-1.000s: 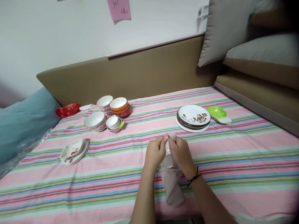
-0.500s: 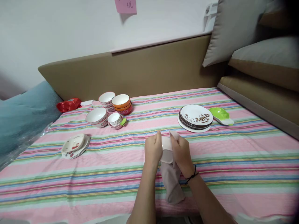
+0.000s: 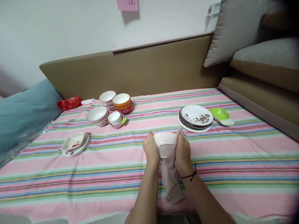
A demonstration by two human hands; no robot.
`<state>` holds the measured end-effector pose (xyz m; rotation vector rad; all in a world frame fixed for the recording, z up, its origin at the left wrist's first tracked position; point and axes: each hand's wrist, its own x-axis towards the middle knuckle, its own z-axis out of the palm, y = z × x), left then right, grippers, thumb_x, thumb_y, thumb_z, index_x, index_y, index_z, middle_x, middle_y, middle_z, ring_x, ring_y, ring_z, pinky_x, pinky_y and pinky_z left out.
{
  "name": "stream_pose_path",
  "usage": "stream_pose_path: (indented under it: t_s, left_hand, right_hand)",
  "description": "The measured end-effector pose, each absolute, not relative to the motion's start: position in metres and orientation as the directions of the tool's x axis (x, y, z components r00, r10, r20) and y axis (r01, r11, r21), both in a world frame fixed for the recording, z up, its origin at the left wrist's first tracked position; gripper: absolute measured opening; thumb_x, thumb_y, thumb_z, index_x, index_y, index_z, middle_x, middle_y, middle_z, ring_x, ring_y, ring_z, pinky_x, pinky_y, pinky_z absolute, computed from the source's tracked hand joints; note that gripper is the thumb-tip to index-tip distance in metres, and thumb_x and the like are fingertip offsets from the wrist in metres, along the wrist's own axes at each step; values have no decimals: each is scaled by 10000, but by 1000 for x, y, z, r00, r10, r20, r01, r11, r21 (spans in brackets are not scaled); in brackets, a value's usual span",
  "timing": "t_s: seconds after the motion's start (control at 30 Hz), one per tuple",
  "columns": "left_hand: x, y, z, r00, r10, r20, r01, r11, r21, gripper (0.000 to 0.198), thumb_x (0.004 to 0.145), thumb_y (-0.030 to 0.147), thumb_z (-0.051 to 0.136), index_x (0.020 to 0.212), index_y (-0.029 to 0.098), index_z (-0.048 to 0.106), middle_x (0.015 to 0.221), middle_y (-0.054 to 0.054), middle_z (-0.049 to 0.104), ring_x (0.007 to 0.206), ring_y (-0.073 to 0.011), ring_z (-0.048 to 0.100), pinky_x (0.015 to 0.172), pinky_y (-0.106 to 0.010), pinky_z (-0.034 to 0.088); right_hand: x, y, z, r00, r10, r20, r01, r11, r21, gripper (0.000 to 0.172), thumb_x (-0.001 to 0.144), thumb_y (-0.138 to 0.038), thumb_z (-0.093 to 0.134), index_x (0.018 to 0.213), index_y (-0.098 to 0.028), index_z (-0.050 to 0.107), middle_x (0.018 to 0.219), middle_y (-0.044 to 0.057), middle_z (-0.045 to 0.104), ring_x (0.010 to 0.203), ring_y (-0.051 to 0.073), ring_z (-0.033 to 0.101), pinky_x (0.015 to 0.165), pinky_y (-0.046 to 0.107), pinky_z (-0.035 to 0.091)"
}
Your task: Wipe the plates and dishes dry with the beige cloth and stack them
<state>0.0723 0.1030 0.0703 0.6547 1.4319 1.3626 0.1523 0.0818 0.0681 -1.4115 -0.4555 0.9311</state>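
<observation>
Both my hands hold a small white bowl [image 3: 164,140] above the striped cloth, its opening facing up and away from me. My left hand [image 3: 150,150] grips the bowl's left side. My right hand [image 3: 182,151] presses a pale pink cloth [image 3: 171,177] against the bowl's right side and underside; the cloth hangs down between my wrists. A black band sits on my right wrist.
On the striped cover [image 3: 233,161] stand a stack of flowered plates [image 3: 196,116] and a green dish [image 3: 220,114] at right, bowls [image 3: 98,115], orange bowls [image 3: 121,102] and small dishes [image 3: 115,119] at back left, shallow plates [image 3: 75,143] at left. Brown padded walls and cushions [image 3: 235,28] border it.
The bowl has been turned between my hands, from on edge and mostly hidden to rim facing up, and lifted slightly. The cloth stays under my right hand.
</observation>
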Motion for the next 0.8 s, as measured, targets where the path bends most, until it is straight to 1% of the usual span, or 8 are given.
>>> stream_pose_path:
  t_s: [0.13,0.27,0.33,0.4,0.5,0.57,0.67,0.8]
  left_hand:
    - [75,104,74,-392,835,-385,-361,246,900,363,794,437,502,541,202,391,480,50,364,430,-97,354,426,-236,294]
    - [70,108,76,-415,806,-421,-410,247,878,325,803,419,480,575,193,433,498,44,401,439,-109,400,442,-242,323]
    - [68,110,78,-420,826,-377,-358,232,905,328,807,396,479,555,202,401,491,52,374,436,-101,368,440,-241,305]
    - [66,111,80,-401,873,-279,-248,190,950,353,816,376,474,525,208,364,483,54,348,441,-93,328,443,-240,278]
    - [67,111,78,-269,950,-159,-106,135,985,381,824,386,476,508,205,364,478,50,339,459,-95,317,458,-245,261]
    - [69,111,75,-194,967,-163,-103,145,984,383,817,410,490,513,206,377,476,51,335,461,-98,322,461,-248,259]
    - [74,112,72,-232,936,-266,-236,211,948,352,795,397,514,528,208,384,478,59,341,449,-95,329,456,-247,268]
    - [77,113,72,-297,841,-452,-517,257,817,236,761,350,538,601,190,473,515,53,436,457,-104,415,474,-244,336]
  right_hand:
    - [145,78,65,572,773,-275,-334,-87,-939,516,800,-667,480,715,-172,597,668,29,621,641,181,580,538,267,438]
    - [143,79,60,514,821,-250,-407,-23,-913,446,743,-604,612,824,-167,635,760,23,666,712,189,623,599,270,486]
    - [148,82,58,454,846,-279,-463,-43,-885,444,703,-565,673,891,-163,656,823,33,690,754,200,640,616,276,497]
    - [156,83,60,379,877,-296,-510,-68,-858,441,669,-536,714,899,-163,672,842,35,700,759,200,643,625,280,500]
    - [169,84,66,294,922,-253,-494,-80,-866,378,634,-504,758,783,-167,675,756,12,692,691,183,626,604,273,487]
    - [175,83,68,274,931,-240,-482,-84,-872,365,628,-506,764,734,-171,662,710,2,682,667,183,619,590,273,483]
    - [178,83,67,297,921,-251,-485,-81,-871,393,637,-532,746,801,-182,672,768,5,697,735,205,638,623,284,498]
    - [169,83,62,418,875,-246,-410,-60,-910,437,659,-541,720,907,-183,679,889,19,706,864,213,638,720,284,502]
